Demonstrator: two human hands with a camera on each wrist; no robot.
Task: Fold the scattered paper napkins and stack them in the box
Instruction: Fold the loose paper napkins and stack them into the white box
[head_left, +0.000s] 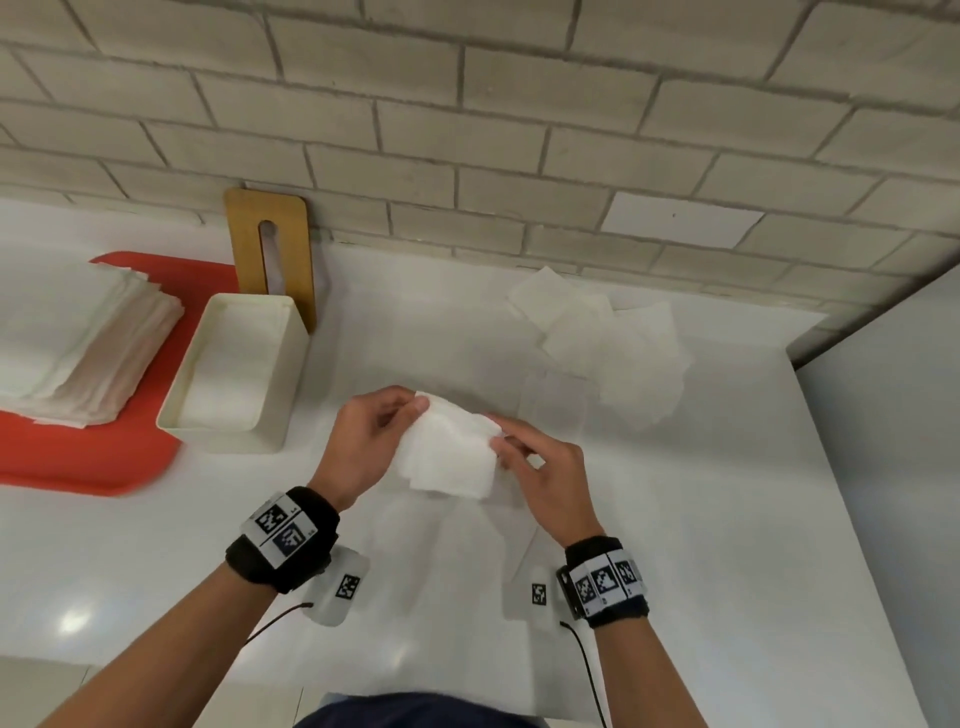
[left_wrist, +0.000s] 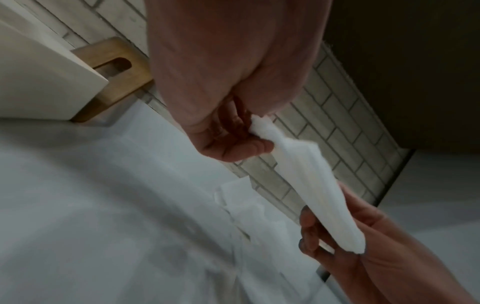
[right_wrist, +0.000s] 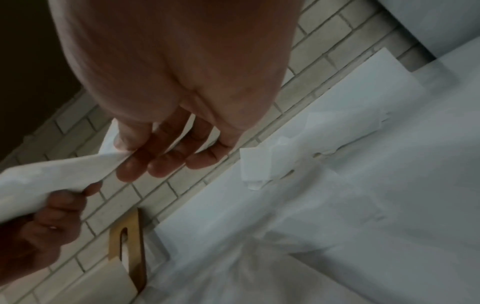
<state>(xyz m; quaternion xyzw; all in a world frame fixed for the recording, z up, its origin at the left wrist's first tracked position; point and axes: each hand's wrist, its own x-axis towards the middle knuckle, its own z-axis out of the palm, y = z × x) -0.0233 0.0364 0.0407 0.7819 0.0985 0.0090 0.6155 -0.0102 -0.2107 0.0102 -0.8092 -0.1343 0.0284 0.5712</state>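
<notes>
with your left hand (head_left: 363, 441) and right hand (head_left: 540, 467) each pinching an end of the napkin (head_left: 447, 457) above the counter's middle, note the box (head_left: 234, 374) lies left, nearer your left hand.

Pale brick wall (head_left: 467, 104), white counter (head_left: 701, 519)

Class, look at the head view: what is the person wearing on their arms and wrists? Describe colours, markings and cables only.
Both forearms are bare, with no sleeves. The left wrist and the right wrist each wear a black band carrying white panels printed with black square codes. A white tagged unit hangs under each band, trailing a thin dark cable.
</notes>
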